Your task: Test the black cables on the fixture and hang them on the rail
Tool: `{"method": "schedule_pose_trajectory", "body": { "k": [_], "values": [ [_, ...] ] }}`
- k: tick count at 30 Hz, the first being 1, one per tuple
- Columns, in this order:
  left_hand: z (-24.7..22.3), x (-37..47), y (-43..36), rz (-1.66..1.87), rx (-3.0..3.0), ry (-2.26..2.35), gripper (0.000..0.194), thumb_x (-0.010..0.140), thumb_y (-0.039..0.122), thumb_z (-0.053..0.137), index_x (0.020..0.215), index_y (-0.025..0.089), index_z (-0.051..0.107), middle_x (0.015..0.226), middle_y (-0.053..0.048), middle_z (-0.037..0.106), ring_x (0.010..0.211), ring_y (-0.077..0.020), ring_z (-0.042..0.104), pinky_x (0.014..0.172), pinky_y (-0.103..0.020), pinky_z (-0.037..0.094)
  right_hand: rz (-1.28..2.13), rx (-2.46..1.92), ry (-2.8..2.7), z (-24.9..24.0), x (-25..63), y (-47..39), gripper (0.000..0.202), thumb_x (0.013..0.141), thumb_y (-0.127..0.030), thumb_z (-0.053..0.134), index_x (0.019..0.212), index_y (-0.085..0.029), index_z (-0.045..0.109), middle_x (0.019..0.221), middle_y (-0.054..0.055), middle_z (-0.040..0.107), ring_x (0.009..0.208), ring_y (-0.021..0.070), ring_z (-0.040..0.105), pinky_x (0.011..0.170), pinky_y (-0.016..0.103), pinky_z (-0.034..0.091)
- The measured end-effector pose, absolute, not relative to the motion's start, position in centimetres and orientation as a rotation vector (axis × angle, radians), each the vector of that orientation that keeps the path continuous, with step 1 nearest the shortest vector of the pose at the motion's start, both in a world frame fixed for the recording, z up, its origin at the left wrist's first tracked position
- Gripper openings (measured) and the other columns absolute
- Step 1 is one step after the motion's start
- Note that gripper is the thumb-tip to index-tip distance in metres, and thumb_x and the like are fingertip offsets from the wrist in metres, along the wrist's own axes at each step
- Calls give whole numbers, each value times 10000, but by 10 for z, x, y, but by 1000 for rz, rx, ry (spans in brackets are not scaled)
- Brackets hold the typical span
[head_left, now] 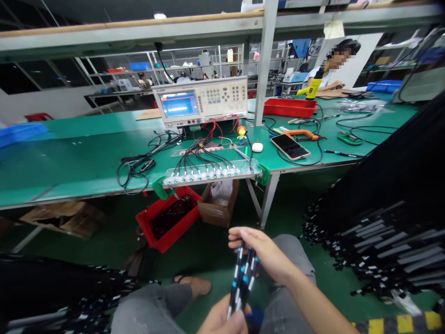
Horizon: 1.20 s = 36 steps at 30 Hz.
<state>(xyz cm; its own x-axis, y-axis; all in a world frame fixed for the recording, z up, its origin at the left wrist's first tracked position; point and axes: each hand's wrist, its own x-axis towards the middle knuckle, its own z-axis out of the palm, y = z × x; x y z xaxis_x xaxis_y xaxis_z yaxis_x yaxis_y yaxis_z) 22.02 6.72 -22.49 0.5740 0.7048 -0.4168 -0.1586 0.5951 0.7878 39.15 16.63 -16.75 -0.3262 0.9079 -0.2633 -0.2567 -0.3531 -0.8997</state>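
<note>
Over my lap, my left hand (222,317) is closed round the lower part of a bundle of thin black cables (244,273) marked with white and blue bands. At the bundle's upper end, my right hand (259,248) has its fingers curled about the cables, partly hiding their tips. In front, a clear strip fixture (212,174) lies along the bench edge between green clamps (160,186), with a row of black leads plugged in. Behind it stands a bench test meter (205,102) with a lit blue screen and red wires.
A phone (290,146), an orange clamp (304,134) and a red tray (290,107) are on the green bench (86,157). Below are a red bin (170,218) and a cardboard box (219,208). Black cables hang in masses (378,232) at both sides. Another person (330,69) sits opposite.
</note>
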Motion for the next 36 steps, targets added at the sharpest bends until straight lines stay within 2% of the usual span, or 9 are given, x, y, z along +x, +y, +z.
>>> {"method": "schedule_pose_trajectory", "body": {
  "k": [4,7,13,16,19,22,24,28,36],
  "values": [
    [-229,229,73,643,796,847,533,705,645,650,927,163,603,483,67,512,368,-30,298,397,-217,150,1798,-1033,-1303,-158,387,155,469,904,-569,480,1041,-210,748,1081,76,724,1045,249,630,968,400,430],
    [-224,235,80,695,695,887,519,707,628,661,949,174,591,514,78,523,313,-13,313,347,-193,157,1749,-1106,-1276,-156,389,156,446,897,-573,489,1127,-269,721,1168,44,693,1001,236,639,923,381,462],
    [-206,240,106,782,658,950,421,743,553,670,923,185,574,528,78,543,274,-18,327,291,-174,234,1606,-1093,-1031,-172,399,178,525,897,-609,460,1252,-261,627,1263,74,644,1186,227,565,1038,388,382],
    [-195,240,124,832,671,1013,375,787,487,654,973,173,569,492,69,558,291,-30,369,321,-166,262,1562,-1212,-986,-177,400,184,514,836,-600,571,1157,-211,668,1148,108,684,1059,251,620,953,411,441],
    [-185,244,141,890,683,1085,284,826,434,624,879,160,576,481,58,563,311,-26,396,345,-154,270,1670,-1162,-1105,-174,394,183,429,810,-537,641,1052,-190,708,913,74,705,909,236,645,842,375,498],
    [-180,249,156,927,717,1113,257,834,401,623,797,152,572,500,41,580,344,-37,458,369,-151,328,1704,-1120,-1113,-172,386,185,375,829,-510,628,991,-183,716,675,21,632,751,202,637,702,314,516],
    [-179,253,164,971,707,1124,246,821,385,643,845,144,599,564,31,601,392,-53,503,383,-159,385,1688,-1129,-1061,-172,383,191,380,814,-514,646,974,-175,711,601,3,590,676,186,619,633,289,504],
    [-178,257,177,1053,653,1132,306,818,380,652,1003,138,630,677,23,605,481,-63,549,426,-168,466,1637,-1154,-983,-173,381,204,424,757,-534,701,981,-173,702,659,19,630,659,181,611,599,286,492],
    [-174,262,192,1084,554,1071,275,803,360,678,967,139,668,684,14,616,495,-61,569,441,-164,494,1568,-1108,-945,-171,376,223,425,769,-522,699,991,-159,711,796,41,675,709,151,588,678,275,470]
  ]
}}
